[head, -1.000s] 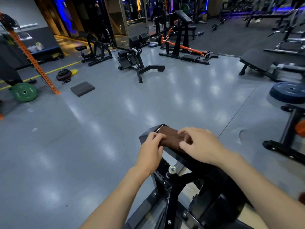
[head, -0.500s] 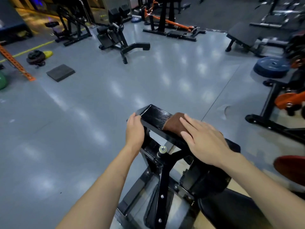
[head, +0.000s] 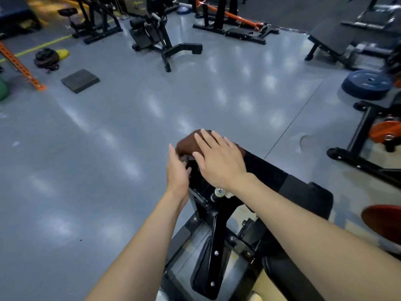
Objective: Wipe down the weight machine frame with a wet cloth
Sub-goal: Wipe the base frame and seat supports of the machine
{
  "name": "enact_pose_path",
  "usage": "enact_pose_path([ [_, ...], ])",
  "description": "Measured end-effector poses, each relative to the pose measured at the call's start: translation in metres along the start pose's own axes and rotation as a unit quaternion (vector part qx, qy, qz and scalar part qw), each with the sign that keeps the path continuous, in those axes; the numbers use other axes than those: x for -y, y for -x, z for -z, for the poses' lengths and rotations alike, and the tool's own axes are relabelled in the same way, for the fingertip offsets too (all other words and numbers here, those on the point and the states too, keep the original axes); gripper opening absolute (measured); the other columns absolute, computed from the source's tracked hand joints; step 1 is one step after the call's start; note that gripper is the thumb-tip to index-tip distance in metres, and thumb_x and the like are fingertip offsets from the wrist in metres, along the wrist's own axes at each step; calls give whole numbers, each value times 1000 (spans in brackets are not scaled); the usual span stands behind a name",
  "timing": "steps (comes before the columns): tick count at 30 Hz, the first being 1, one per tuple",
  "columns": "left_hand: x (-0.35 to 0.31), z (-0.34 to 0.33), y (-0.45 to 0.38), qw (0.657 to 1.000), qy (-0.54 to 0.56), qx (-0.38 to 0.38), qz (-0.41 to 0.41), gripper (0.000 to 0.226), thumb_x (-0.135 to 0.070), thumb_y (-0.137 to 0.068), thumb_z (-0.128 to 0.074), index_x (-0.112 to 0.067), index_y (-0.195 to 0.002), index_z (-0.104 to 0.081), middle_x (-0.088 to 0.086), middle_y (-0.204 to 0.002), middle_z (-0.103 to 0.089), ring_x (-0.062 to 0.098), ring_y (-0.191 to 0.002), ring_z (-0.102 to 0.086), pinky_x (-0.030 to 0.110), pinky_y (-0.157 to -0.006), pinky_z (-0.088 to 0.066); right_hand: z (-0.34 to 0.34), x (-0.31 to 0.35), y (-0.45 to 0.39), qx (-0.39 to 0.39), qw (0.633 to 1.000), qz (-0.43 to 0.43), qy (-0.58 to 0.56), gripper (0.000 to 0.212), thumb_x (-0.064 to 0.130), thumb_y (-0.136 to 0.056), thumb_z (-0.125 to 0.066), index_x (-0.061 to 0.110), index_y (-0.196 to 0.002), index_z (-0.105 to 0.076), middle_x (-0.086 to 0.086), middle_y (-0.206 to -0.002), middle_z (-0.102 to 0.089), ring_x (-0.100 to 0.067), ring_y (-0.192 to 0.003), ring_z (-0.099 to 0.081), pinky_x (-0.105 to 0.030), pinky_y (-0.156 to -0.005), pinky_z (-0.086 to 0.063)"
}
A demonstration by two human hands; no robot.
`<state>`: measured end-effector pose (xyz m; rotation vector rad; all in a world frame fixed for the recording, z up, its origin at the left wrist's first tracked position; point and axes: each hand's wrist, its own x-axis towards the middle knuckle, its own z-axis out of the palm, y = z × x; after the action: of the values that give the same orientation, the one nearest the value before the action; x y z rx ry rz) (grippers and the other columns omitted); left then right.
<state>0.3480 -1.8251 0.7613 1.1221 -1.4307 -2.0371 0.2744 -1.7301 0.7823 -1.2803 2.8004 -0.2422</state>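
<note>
The brown cloth (head: pixel 186 142) lay draped over the far left end of the black frame plate (head: pixel 267 168), having travelled there from the plate's middle half a second earlier. The right hand (head: pixel 219 161) pressed flat upon it, fingers straight and gripping nothing. The left hand (head: pixel 176 170) had come off the plate's corner and stood just beside that end, fingers straight and relaxed, holding nothing. Judgement: the top face is wiped along its length; the edges and the upright below remain.
</note>
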Motion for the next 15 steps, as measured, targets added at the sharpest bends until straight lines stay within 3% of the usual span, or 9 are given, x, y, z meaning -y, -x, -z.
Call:
enact_pose_path([
  [2,2,1,2,1000,8,7,10,39,-46,-110,-26,-36,-121,-62,-30,-118,-67,10,-132,-54,40,-116,-37,3,-12,15,-1,1000,-1,-1,62,51,-109,-22,26,-165,-17,7,-173,-12,-19,-158,-12,-40,-127,-12],
  [5,3,-4,4,999,24,16,26,51,-45,-111,-24,-23,-151,-46,-11,-152,-49,18,-142,-46,43,-121,-34,8,-34,53,3,1000,-19,-1,61,55,-109,-20,31,-165,-16,11,-172,-9,-15,-159,-10,-37,-127,-12],
  [10,4,-7,1,999,39,-12,23,51,-40,-110,-25,-15,-145,-53,-2,-148,-54,21,-133,-55,43,-114,-43,18,-60,101,10,998,-61,6,59,55,-109,-16,36,-165,-13,17,-172,-4,-10,-158,-6,-35,-126,-11],
  [15,8,3,-2,998,58,2,39,53,-40,-110,-24,-14,-146,-54,-1,-147,-55,19,-124,-61,44,-111,-47,11,-47,75,-6,998,-60,8,59,53,-109,-17,34,-164,-19,14,-172,-10,-13,-158,-11,-37,-126,-14],
])
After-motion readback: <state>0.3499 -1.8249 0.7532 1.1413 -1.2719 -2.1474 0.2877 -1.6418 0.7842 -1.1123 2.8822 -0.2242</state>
